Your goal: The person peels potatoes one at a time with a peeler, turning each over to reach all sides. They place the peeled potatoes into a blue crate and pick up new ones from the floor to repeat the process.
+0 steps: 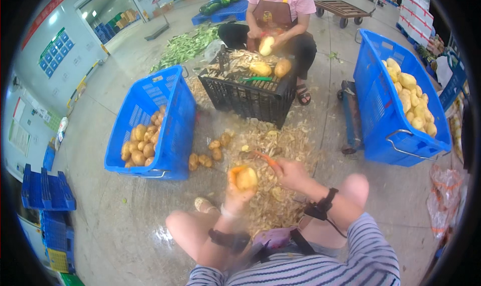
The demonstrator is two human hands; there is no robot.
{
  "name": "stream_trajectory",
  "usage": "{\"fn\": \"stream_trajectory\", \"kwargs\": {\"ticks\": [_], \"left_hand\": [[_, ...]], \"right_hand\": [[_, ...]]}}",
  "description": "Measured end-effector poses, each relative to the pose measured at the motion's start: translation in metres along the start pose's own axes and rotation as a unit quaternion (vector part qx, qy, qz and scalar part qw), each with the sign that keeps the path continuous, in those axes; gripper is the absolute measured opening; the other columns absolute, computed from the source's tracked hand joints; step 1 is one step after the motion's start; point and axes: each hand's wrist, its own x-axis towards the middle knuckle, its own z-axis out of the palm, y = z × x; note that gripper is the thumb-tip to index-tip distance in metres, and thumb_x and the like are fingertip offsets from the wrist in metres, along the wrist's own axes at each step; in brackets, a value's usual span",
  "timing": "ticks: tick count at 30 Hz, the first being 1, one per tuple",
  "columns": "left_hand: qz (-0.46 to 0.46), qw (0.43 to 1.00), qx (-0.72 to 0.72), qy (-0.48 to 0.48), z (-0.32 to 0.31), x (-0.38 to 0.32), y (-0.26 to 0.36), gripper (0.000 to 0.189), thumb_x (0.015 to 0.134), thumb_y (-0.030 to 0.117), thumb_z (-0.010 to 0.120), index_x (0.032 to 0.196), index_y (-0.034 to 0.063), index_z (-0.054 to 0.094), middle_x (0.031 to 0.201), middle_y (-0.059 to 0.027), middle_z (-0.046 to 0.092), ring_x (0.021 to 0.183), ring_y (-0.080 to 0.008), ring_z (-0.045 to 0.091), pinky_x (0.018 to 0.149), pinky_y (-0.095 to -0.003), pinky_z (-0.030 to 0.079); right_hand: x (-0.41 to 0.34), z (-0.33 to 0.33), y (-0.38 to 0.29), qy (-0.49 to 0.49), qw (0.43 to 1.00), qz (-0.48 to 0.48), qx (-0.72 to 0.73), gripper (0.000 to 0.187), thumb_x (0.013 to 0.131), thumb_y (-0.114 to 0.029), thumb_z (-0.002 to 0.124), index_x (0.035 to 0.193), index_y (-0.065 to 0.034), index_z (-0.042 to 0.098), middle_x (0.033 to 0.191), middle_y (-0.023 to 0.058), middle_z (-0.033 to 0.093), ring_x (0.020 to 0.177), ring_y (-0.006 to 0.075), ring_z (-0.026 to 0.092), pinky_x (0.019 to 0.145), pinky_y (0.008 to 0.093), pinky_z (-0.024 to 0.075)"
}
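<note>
A partly peeled yellow potato [247,178] rests in my left hand [237,192], with something orange around the fingers. My right hand [294,174] grips the orange handle of a peeler [267,158], its tip pointing away to the upper left, apart from the potato. Beneath both hands a heap of potato peelings [278,199] covers the floor. Several unpeeled potatoes [215,150] lie on the concrete left of the heap. To my left, a blue plastic crate [174,135] holds unpeeled potatoes [141,145]. Another blue crate [370,98] on my right contains peeled potatoes [413,98].
Across from me a seated person [280,19] in an apron holds a peeled potato [267,45]. Between us, an upturned black crate [248,100] bears peelings, two potatoes and a green-handled peeler [256,78]. A wheeled dolly [351,117] stands beside the right crate. Green trimmings [184,47] litter the floor behind.
</note>
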Motion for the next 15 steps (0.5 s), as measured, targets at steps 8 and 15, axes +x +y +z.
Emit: {"fn": "stream_trajectory", "kwargs": {"ticks": [8,15], "left_hand": [[-0.017,0.988,-0.152,0.036,-0.003,0.002,-0.015,0.061,0.063,0.014,0.069,0.115,0.0079,0.037,0.104,-0.0055,0.05,0.094,-0.0181,0.052,0.079,-0.0304,0.045],[0.006,0.986,-0.141,0.083,-0.001,0.0,-0.019,0.057,0.069,0.024,0.063,0.118,0.0075,0.038,0.099,-0.0075,0.053,0.088,-0.0206,0.055,0.074,-0.0313,0.046]], "right_hand": [[0.0,0.022,0.015,-0.026,0.999,0.043,0.005,0.02,0.084,-0.025,0.048,0.078,-0.0063,0.053,0.06,0.0162,0.054,0.057,0.0341,0.056,0.051,0.0417,0.0442],[-0.004,0.023,-0.006,-0.024,0.999,0.015,0.031,0.017,0.082,-0.023,0.049,0.079,-0.0062,0.052,0.059,0.0147,0.054,0.056,0.0323,0.056,0.051,0.0402,0.0443]]}}
